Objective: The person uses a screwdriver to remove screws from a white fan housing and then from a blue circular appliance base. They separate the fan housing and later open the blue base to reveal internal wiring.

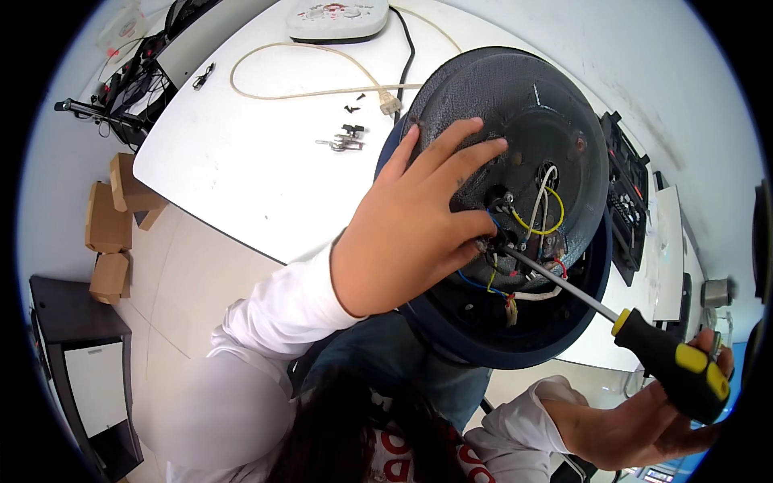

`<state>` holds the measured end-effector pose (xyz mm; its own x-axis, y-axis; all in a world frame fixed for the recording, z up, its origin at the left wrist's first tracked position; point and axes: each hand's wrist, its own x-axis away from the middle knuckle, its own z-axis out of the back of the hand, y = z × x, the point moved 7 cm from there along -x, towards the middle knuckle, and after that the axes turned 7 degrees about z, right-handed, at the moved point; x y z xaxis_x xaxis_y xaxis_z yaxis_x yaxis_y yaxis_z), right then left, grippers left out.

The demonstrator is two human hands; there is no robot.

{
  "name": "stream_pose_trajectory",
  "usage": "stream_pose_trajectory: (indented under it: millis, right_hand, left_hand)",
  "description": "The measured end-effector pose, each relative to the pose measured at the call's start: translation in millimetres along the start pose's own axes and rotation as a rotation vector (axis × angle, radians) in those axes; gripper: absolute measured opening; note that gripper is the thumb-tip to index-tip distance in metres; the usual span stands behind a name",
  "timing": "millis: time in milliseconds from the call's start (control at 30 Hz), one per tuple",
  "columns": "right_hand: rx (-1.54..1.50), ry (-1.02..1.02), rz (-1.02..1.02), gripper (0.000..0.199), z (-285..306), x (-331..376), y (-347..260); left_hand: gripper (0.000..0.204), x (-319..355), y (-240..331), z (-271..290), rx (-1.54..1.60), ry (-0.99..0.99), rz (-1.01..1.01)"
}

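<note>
Your right hand grips one black-and-yellow-handled screwdriver, shaft tip at the wiring; your left hand lies spread, pressing one round dark metal appliance base tilted against the white table; its lower rim is hidden; small screws beyond are indistinct.

Wires and terminals crowd just past the left hand's fingertips; screwdriver shaft crosses below them. Bare dark base plate above the fingers.
</note>
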<state>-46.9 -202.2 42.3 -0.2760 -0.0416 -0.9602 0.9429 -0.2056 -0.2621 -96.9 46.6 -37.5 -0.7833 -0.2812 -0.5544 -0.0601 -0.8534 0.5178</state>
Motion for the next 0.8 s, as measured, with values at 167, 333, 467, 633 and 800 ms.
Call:
stream_pose_trajectory:
  millis: [167, 333, 467, 633, 800]
  right_hand:
    - [-0.251, -0.172, 0.078, 0.048, -1, -3, -2]
    - [-0.806, -0.09, -0.064, 0.044, 10, -3, 17]
    - [-0.579, -0.325, -0.018, 0.051, -11, 2, -16]
    - [-0.466, -0.634, -0.427, 0.066, -21, 7, -3]
    - [-0.628, -0.224, -0.066, 0.063, -7, 14, -9]
  left_hand:
    - [0.022, 0, 8, -2, -0.092, 0.008, 0.008]
    - [0.021, -4, 10, -3, -0.086, -0.017, 0.027]
    - [0.02, -4, 9, -4, -0.118, -0.014, 0.047]
    - [0.025, -6, 13, -4, -0.164, 0.019, 0.088]
    - [0.022, -6, 13, -10, -0.117, 0.017, 0.064]
